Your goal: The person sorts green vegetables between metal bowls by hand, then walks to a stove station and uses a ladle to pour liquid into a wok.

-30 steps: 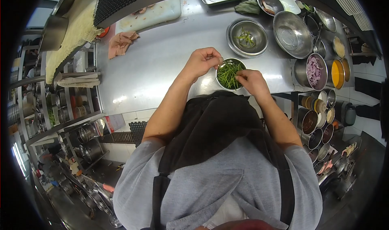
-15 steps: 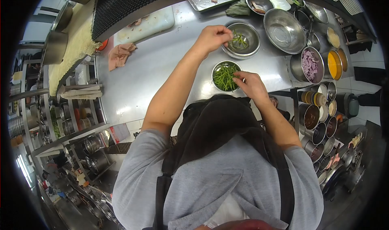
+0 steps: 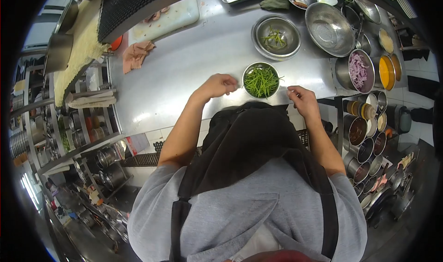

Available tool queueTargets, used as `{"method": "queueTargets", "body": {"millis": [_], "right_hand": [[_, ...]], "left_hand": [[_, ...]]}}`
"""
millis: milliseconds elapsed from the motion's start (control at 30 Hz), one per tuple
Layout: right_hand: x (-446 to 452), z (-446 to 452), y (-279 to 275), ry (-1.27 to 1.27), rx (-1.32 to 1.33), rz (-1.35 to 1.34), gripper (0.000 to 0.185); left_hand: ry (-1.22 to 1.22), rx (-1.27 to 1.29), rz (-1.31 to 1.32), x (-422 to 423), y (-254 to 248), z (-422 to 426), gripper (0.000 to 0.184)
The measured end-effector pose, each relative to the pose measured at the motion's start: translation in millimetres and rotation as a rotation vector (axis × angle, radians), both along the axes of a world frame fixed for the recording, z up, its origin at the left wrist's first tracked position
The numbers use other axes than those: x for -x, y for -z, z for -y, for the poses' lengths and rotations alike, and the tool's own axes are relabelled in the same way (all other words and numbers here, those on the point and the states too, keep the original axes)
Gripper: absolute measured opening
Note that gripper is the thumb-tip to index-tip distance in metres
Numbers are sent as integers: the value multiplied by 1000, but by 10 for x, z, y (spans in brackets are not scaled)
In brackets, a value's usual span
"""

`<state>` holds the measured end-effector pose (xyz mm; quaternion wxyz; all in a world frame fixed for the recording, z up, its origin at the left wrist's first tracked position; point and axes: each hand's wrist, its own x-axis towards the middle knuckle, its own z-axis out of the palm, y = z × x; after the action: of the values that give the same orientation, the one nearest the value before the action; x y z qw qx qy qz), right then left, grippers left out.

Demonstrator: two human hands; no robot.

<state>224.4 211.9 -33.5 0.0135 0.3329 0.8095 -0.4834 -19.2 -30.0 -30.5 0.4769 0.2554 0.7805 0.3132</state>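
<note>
Head view: left hand point(image 3: 216, 86), right hand point(image 3: 304, 101) loosely curled, apart from bowl point(image 3: 249, 70); whether either pinches anything, I cannot tell. Greens point(image 3: 260, 83) fill bowl between hands. I'd pinch greens sparingly, bowl steadied.

Left hand point(image 3: 218, 87) no longer hangs at the wide steel bowl point(image 3: 293, 33); now near the small steel bowl point(image 3: 249, 67), on its left, not touching. Right hand point(image 3: 304, 103) is out of the green stems point(image 3: 261, 82), fingers point(image 3: 292, 92) now just beside the small bowl's right edge.
</note>
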Motion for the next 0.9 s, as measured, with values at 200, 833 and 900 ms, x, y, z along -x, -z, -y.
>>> {"method": "queueTargets", "body": {"millis": [200,833,900], "right_hand": [[361,103,-264,-68,18,-34,27],[214,115,-87,-103,-64,-128,28],[173,129,-79,-92,-68,-114,28]], "left_hand": [[-113,-97,166,-316,107,-92,22],[5,-392,-258,86,-584,-727,16],[26,-406,-227,135,-774,-895,15]]}}
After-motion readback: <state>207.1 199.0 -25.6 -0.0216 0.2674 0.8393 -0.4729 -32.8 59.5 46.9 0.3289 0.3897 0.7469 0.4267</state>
